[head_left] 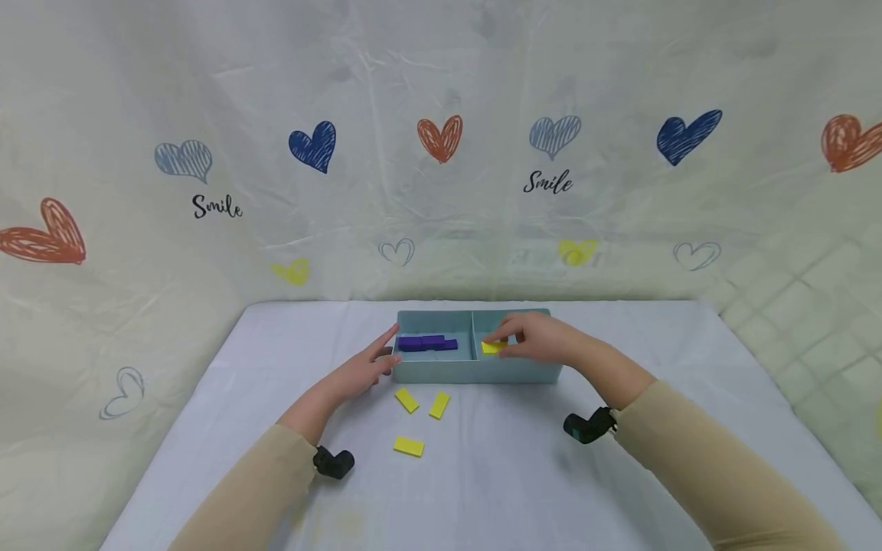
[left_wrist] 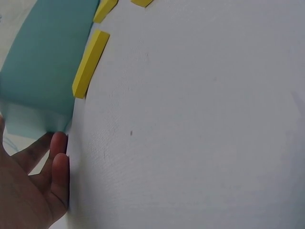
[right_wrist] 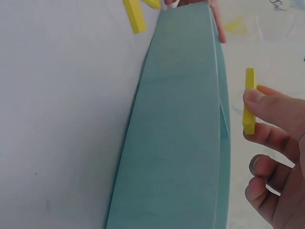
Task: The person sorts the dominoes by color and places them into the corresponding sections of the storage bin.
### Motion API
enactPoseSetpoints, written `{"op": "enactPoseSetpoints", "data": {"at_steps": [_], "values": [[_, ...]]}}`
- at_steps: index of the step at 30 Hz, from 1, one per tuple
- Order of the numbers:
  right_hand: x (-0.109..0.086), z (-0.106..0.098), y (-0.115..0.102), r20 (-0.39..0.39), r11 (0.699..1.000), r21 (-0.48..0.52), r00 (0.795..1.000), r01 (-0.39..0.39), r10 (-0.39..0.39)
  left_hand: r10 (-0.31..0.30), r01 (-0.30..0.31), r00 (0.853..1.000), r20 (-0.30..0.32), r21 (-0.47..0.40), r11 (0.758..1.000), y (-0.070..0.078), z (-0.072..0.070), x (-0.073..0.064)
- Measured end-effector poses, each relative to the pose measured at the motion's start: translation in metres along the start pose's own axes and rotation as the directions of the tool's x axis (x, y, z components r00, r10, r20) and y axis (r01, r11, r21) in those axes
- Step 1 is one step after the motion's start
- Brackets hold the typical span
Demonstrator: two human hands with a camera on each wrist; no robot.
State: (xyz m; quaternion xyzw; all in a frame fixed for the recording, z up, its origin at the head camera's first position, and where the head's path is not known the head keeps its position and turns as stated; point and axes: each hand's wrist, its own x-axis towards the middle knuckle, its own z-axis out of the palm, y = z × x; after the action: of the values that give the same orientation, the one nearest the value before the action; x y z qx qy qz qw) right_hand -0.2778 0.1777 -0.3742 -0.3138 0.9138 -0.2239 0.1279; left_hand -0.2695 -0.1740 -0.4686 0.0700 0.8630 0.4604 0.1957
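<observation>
A light teal box (head_left: 475,373) with two compartments stands on the white table. Between thumb and fingers, my right hand (head_left: 540,337) pinches a yellow block (right_wrist: 249,102) over the box's right compartment. The right wrist view shows this block held above the rim. Purple blocks (head_left: 422,343) lie grouped in the left compartment. At the box's left end rests my left hand (head_left: 354,375), its fingers fairly straight and touching the end wall. Three more yellow blocks lie on the table before the box: one upper left (head_left: 406,399), one beside it (head_left: 439,405), one nearer (head_left: 409,446).
A thin divider (head_left: 473,335) splits the box. Behind the white-covered table (head_left: 496,474) hangs a pale sheet (head_left: 441,76) printed with hearts and the word Smile. Each wrist carries a small black camera, left (head_left: 334,463) and right (head_left: 589,426).
</observation>
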Motion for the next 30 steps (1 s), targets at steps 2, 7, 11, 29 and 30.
{"op": "enactPoseSetpoints", "data": {"at_steps": [2, 7, 11, 29, 30], "values": [[0.003, 0.002, 0.003, -0.006, 1.0, -0.008, 1.0, -0.02, 0.02, 0.0, 0.0, 1.0, 0.003, 0.005, 1.0, 0.0, -0.001, 0.001], [0.011, 0.004, 0.01, -0.016, 0.997, -0.03, 0.998, -0.069, 0.068, 0.0, 0.0, 1.0, 0.002, 0.01, 1.0, 0.0, -0.001, 0.002], [0.018, 0.006, 0.017, -0.009, 0.993, -0.036, 0.993, -0.115, 0.115, -0.008, 0.008, 1.0, -0.006, 0.009, 1.0, 0.0, -0.001, 0.001], [0.05, 0.028, 0.037, 0.043, 0.975, -0.11, 0.979, -0.195, 0.201, -0.005, 0.006, 1.0, -0.008, 0.022, 1.0, 0.003, 0.0, 0.001], [0.051, 0.029, 0.037, 0.042, 0.974, -0.111, 0.979, -0.195, 0.201, -0.006, 0.006, 1.0, -0.009, 0.019, 1.0, 0.003, 0.0, 0.001]]}}
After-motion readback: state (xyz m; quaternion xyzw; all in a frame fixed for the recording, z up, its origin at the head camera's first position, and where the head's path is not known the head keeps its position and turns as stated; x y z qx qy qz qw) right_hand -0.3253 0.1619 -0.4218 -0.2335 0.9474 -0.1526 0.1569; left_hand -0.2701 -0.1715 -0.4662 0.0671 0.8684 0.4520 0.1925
